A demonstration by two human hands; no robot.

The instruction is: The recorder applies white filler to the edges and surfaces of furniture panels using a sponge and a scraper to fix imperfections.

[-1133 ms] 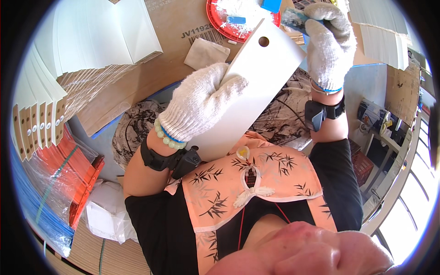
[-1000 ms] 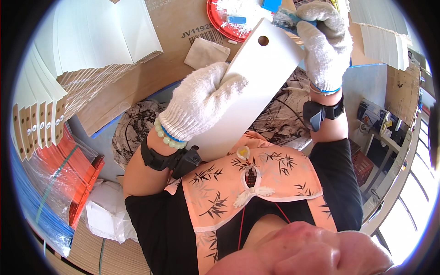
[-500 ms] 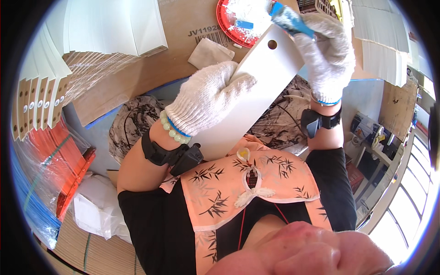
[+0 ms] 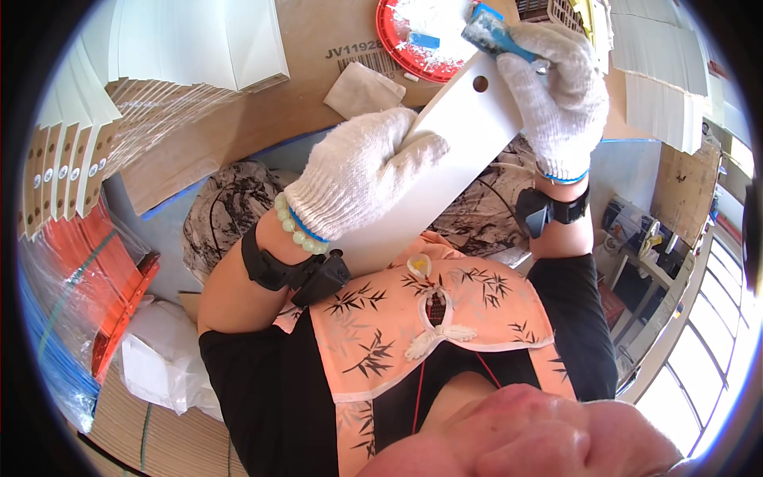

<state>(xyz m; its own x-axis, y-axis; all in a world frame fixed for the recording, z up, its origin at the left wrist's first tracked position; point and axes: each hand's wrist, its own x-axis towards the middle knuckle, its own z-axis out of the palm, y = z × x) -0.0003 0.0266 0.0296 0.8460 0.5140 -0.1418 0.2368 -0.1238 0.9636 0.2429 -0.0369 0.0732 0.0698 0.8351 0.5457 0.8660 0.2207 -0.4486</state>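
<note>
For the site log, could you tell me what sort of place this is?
Probably a small hand-assembly workshop: stacks of flat white card pieces, a red dish of white paste on a cardboard-covered bench, and bundled orange stock.

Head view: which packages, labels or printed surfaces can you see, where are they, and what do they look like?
Cardboard sheet: brown, flat, under the work, with a black printed code and barcode near its top.
Plastic-wrapped bundle: far left, orange and blue stock in clear film.
White bag: lower left, soft, crumpled.
</note>
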